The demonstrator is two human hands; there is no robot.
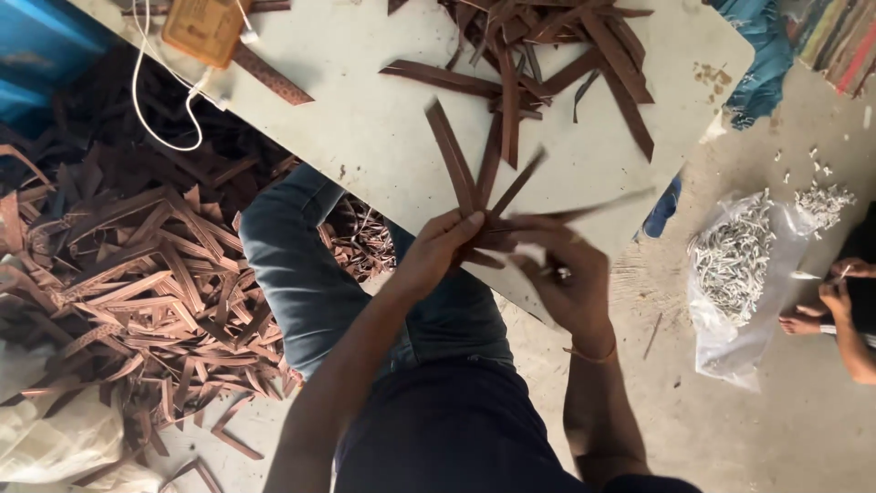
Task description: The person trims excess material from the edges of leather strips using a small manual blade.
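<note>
My left hand pinches a fan of brown leather strips at their lower ends, over the edge of a pale work table. My right hand grips the same bunch from the right side, one strip sticking out blurred toward the right. A loose heap of more brown strips lies on the table just beyond my hands. My knee in blue jeans rises below the table edge.
A big pile of brown strips covers the floor at left. An orange-brown box with a white cable sits on the table's far left. A clear bag of small white pieces lies on the floor at right, beside another person's hand and foot.
</note>
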